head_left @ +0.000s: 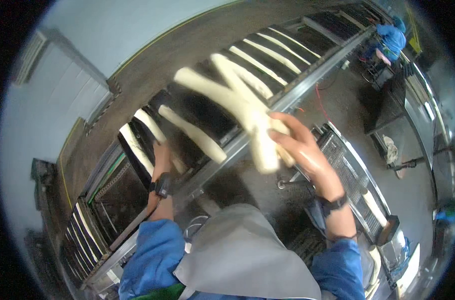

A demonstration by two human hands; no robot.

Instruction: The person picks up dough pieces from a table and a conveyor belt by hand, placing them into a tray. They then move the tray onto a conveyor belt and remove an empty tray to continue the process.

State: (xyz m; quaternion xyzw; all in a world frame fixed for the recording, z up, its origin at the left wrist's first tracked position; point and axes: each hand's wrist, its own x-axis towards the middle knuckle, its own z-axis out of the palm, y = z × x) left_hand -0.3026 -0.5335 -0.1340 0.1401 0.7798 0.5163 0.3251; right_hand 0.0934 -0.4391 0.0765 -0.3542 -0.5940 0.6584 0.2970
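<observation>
My right hand (300,147) is closed around a bundle of long, pale, peeled stalks (222,97), lifted above the near rail of the conveyor; they cross one another and are blurred by motion. Their exact kind I cannot make out. Over the dark conveyor belt (200,112), my left hand (161,156) grips another pale stalk (148,123) that lies crosswise there; its fingers are partly hidden. To that hand's left lies one stalk (133,145), and to its right a thicker one (195,134).
Several more stalks (260,67) lie across the belt further along. A metal rail (297,90) edges it. At right stands a perforated metal tray (347,160) with a stalk (373,206) beside it. A person in blue (390,37) sits at the far right.
</observation>
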